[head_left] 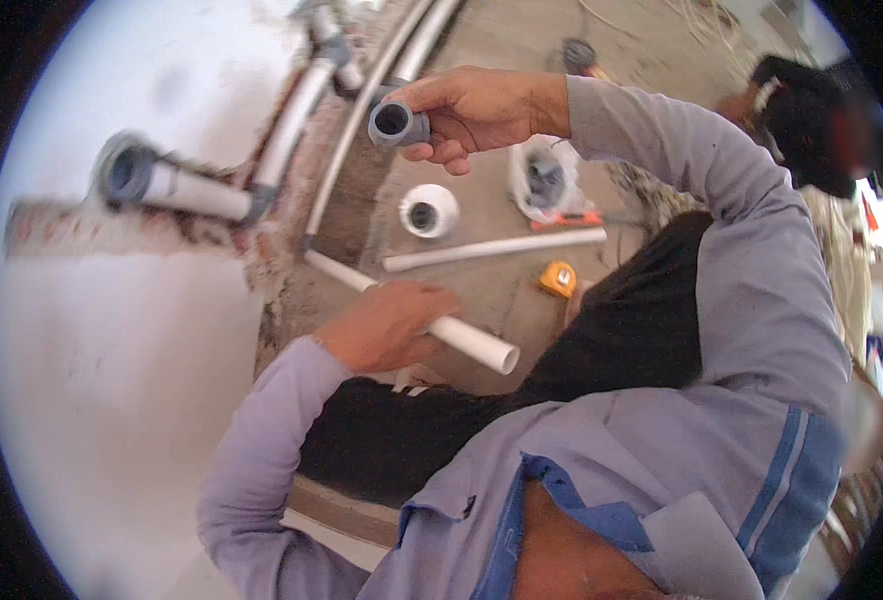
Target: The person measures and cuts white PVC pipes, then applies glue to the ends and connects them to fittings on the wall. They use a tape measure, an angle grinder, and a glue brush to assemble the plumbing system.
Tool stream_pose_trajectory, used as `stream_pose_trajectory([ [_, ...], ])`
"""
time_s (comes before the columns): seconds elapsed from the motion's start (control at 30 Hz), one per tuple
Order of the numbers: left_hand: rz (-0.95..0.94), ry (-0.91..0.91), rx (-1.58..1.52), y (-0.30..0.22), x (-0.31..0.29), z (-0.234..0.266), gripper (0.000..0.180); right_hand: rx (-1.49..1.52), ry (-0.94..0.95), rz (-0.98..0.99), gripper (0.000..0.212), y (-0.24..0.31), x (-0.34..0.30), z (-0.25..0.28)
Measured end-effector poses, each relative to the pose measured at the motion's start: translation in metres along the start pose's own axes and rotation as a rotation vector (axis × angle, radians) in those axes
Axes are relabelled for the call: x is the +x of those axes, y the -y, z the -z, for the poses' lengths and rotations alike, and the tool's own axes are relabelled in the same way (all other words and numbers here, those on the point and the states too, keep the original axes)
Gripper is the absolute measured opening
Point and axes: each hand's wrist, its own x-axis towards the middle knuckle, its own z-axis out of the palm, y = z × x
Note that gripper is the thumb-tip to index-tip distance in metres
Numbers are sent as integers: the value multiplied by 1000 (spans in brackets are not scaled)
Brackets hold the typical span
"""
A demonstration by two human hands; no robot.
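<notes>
My left hand [394, 322] is wrapped round a white plastic pipe [477, 343], whose open end points toward my lap. The pipe's other end lies by a small grey joint at the foot of a long thin pipe [347, 140]; whether the two are joined I cannot tell. Raised farther away, my right hand [477, 108] grips a grey pipe elbow [412, 127] with its round opening facing me. Below it on the floor stand a white round container [444, 212] with a dark centre and a loose white pipe [502, 248].
A clear plastic bag [569, 192] of grey fittings, a red-orange tool [580, 219] and a yellow tape measure [559, 279] lie on the floor. White pipes [202, 192] with grey joints run along the broken wall at left. Another person [807, 125] is at the far right.
</notes>
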Motion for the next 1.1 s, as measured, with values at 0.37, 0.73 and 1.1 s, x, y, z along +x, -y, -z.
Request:
stream_pose_trajectory([
  [0.37, 74, 543, -211, 5, 81, -32, 47, 444, -181, 135, 47, -124, -154, 46],
  [0.73, -52, 230, -319, 44, 76, -102, 42, 145, -62, -116, 42, -31, -149, -31],
  [1.1, 7, 651, -136, 81, 142, -161, 43, -14, -827, -483, 43, -90, -156, 17],
])
